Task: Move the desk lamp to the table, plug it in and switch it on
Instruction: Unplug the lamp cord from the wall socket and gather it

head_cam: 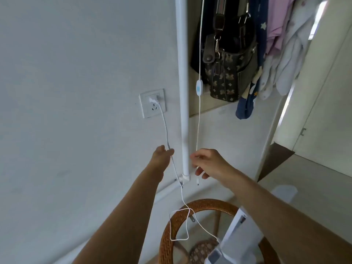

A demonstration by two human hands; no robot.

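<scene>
- Thin white lamp cord with an oval inline switch hangs straight down from the top edge, just right of the white vertical pole; the switch has a pale blue centre and sits well above the hands.
- The cord's lower end passes into the right hand; fingers curled around it in a loose pinch, small connector tip dangling just below the fingers.
- The lamp body itself cannot be made out; only its cord shows.
- Left hand, left of the pole, touches a second thin white cable at thumb and fingertips; cannot tell whether it is a firm grip or only contact.
- That cable runs up to a white plug adapter seated in the white wall socket plate, and down past the pole's foot bracket into loose loops.
- Loops lie over the round glass-topped woven rattan table at the bottom; a white boxy object stands on it.
- Right of the pole: dark patterned handbag and hanging clothes; open doorway beyond.
</scene>
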